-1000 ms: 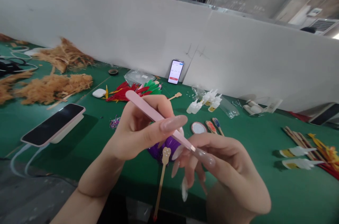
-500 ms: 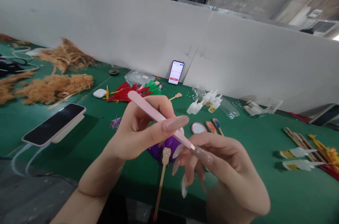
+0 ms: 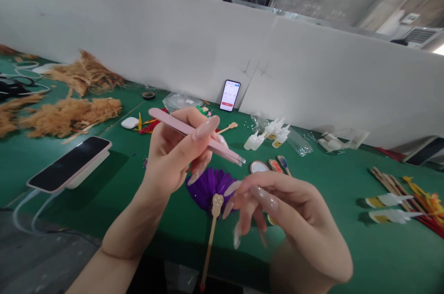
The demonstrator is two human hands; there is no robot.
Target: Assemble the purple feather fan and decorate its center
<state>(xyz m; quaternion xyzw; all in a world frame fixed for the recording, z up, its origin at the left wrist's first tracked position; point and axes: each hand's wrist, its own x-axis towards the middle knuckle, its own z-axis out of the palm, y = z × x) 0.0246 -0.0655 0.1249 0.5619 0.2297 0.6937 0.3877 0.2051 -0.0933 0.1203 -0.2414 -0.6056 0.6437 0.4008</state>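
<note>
The phone propped against the white partition at 12 o'clock shows a timer screen with digits too small to read and a red bar beneath; no other writing is legible. The left hand pinches pink tweezers, tips pointing toward 3 o'clock and held clear above the right hand, which is loosely curled, fingers bent down, holding nothing that shows. Below both lies a purple feather fan on a wooden stick, partly hidden by the right hand's fingers. At 9 o'clock a dark phone rests on a white stand; at 10 o'clock lie straw-coloured fibre heaps. Small white bottles sit at 1 o'clock, sticks and feathers at 3 o'clock. All rest on a green table, with concrete walls beyond.
</note>
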